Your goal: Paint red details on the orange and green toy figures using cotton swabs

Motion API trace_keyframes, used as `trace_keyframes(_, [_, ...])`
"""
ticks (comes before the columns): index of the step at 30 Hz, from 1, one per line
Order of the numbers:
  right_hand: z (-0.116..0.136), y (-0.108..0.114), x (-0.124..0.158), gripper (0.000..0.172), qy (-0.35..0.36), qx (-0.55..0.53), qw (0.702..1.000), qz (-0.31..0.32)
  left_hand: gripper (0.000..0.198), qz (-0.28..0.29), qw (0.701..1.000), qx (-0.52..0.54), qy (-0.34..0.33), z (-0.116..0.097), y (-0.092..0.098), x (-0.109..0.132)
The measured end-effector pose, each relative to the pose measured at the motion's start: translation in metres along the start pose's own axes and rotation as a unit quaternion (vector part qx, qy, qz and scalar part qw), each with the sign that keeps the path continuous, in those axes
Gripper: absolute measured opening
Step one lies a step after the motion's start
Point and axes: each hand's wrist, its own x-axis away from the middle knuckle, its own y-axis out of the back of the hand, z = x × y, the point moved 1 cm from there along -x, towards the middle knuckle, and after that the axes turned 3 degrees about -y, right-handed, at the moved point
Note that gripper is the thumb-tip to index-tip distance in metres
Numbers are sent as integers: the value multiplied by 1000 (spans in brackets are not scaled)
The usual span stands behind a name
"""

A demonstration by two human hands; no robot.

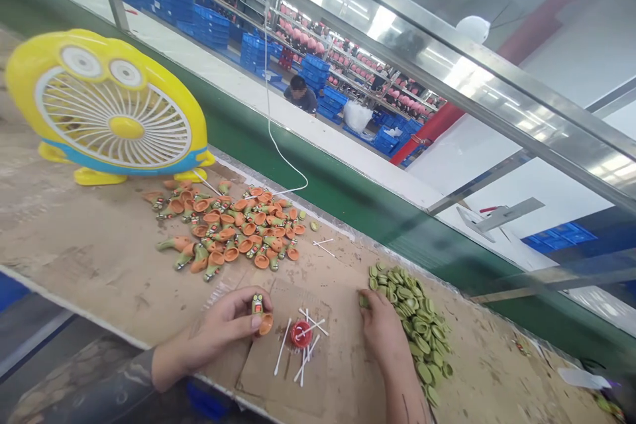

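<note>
My left hand (237, 319) is closed around a small figurine (257, 305) with bulging frog-like eyes, a red mouth and an orange hollow cup at its lower end. At the left edge of a heap of green oval caps (408, 308), my right hand (383, 324) pinches one green cap (365, 301) between thumb and fingers. Between the hands stands a small round pot of red liquid (301, 334), with a cotton swab (312, 328) lying across it. Several more swabs lie around the pot on a cardboard square (268, 377). Beyond my left hand spreads a pile of similar green-and-orange figurines (233, 228).
A yellow cartoon-shaped fan (124, 126) stands at the left, its white cable trailing behind the pile. Cardboard (89, 252) covers the table. Past it run a green belt (348, 195), a metal overhead frame and blue crates (211, 26); a person (301, 96) sits farther off.
</note>
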Motion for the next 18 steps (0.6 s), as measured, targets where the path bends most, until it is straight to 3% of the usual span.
trace_keyframes(5, [26, 12, 15, 33, -23, -62, 998, -7, 41, 1, 999, 6, -33, 11, 3, 0])
trace_keyframes(7, [54, 12, 34, 39, -12, -117, 993, 0, 42, 1, 999, 23, -47, 17, 3, 1])
trace_keyframes(8, [70, 10, 45, 39, -9, -195, 981, 2, 43, -1, 998, 34, -53, 18, 2, 1])
trace_keyframes(11, [119, -4, 75, 25, 43, -321, 946, 19, 45, -12, 997, 48, -66, 20, 0, 1])
trace_keyframes(14, [154, -19, 90, 23, 97, -330, 939, 6, 46, -13, 995, 59, -78, 18, -2, 1])
trace_keyframes(18, [168, -27, 89, 26, 113, -302, 946, 32, 45, -9, 992, 75, -99, 17, -4, 1])
